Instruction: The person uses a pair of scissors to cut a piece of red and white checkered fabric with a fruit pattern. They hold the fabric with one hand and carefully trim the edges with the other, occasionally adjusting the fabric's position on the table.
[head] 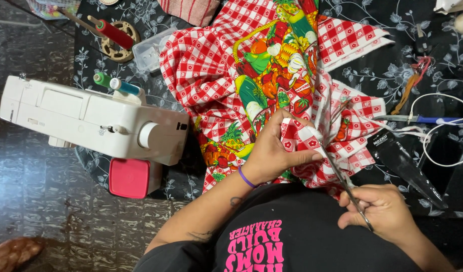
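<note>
A red-and-white checked fabric (211, 70) printed with fruit and vegetables lies spread over the dark floral cloth. My left hand (272, 151) pinches a bunched fold of this fabric near its front edge, a purple band on the wrist. My right hand (380, 209) grips the handles of metal scissors (337, 168), whose blades reach up into the fold held by the left hand. The blade tips are partly hidden among the fabric folds.
A white sewing machine (90, 118) with green and blue thread spools stands at left, a pink box (129, 177) in front of it. A red spool on a wooden stand (115, 35), a clear plastic case (151, 50), a black packet (403, 161), white cable (443, 136) and a blue-handled tool (433, 120) lie around.
</note>
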